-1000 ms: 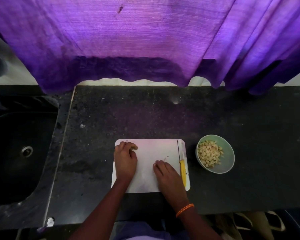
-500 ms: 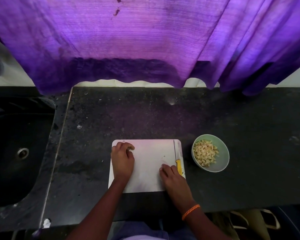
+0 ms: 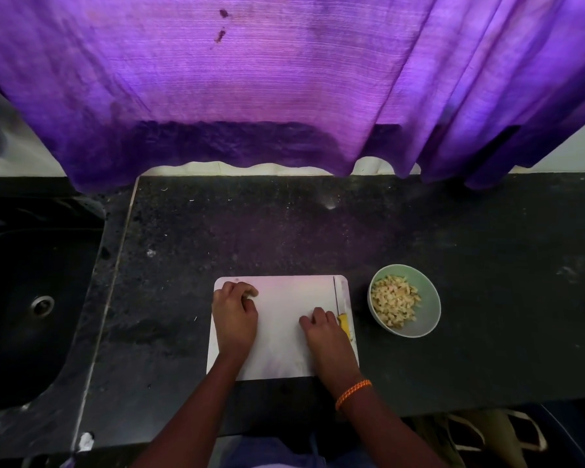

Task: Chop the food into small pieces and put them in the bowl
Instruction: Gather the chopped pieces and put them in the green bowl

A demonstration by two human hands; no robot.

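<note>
1. We see the food (image 3: 395,305) as a heap of small pale, yellowish pieces, all lying inside the bowl (image 3: 427,320).
2. The board (image 3: 284,319) is white and shows no pieces we can make out, only faint stains.
3. The knife (image 3: 341,312) lies flat along the board's right edge, blade pointing away from us, yellow handle nearest us.
4. Our left hand (image 3: 234,315) rests on the board's far left corner with its fingers curled under; we cannot tell whether they pinch anything.
5. Our right hand (image 3: 325,336) lies on the board with the fingers bent, just beside the knife handle and touching it at most; whether it grips the handle we cannot tell. An orange band (image 3: 352,393) circles that wrist.
6. The counter (image 3: 284,231) is dark speckled stone, dusted with small crumbs.
7. A dark sink (image 3: 21,298) with a round drain sits to the left.
8. A purple curtain (image 3: 250,79) hangs over the wall behind.
9. The bowl is pale green, standing on the counter just right of the board, and about half full.
</note>
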